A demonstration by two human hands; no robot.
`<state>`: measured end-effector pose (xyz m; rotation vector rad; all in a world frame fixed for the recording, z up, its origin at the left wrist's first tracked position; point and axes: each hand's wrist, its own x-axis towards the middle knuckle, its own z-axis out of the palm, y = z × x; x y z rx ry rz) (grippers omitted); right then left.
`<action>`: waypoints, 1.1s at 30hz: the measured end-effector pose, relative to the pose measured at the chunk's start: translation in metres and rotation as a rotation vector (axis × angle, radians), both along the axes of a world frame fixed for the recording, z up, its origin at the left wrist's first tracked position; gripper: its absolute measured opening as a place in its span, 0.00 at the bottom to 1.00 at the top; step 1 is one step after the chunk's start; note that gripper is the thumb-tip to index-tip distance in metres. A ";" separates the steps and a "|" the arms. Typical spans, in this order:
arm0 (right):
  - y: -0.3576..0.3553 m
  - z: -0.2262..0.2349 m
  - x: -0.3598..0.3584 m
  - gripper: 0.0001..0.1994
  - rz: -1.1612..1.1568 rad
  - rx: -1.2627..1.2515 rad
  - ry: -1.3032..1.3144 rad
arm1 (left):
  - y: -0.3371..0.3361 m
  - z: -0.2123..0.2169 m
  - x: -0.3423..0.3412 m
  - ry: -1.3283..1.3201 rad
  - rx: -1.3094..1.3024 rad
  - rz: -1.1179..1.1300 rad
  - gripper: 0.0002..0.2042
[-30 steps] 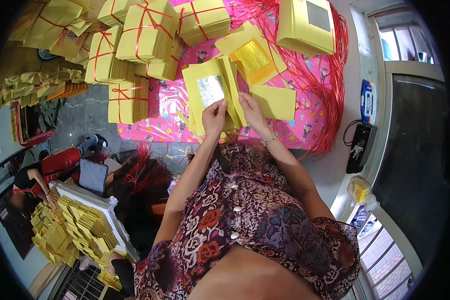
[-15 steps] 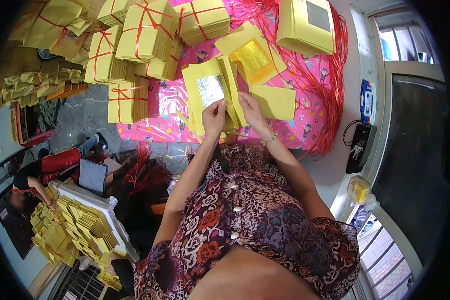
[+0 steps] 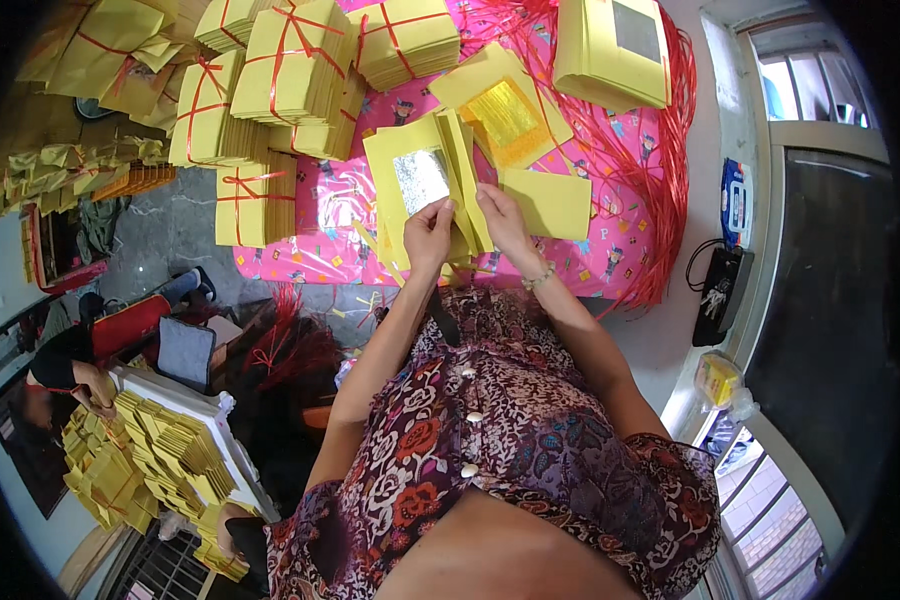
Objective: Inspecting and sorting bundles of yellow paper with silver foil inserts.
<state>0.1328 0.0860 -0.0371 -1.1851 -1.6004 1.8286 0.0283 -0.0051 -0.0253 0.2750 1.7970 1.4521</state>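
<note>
My left hand [image 3: 429, 236] and my right hand [image 3: 501, 217] both grip a stack of yellow paper sheets [image 3: 398, 176] with a silver foil square in the middle, held over a pink patterned mat [image 3: 610, 255]. The stack's right edge stands folded up between my hands. Beside it lie a yellow sheet with a gold foil square [image 3: 503, 112] and a plain yellow sheet [image 3: 547, 203].
Yellow paper bundles tied with red string [image 3: 288, 68] fill the mat's far left. A thick yellow stack [image 3: 616, 48] lies at the far right among loose red strings [image 3: 660, 215]. Another person [image 3: 70, 368] sits at the left by folded yellow papers [image 3: 160, 450].
</note>
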 end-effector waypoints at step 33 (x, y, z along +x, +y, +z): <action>0.002 0.016 0.000 0.14 0.020 0.021 -0.013 | 0.001 0.008 0.001 0.042 -0.039 -0.008 0.15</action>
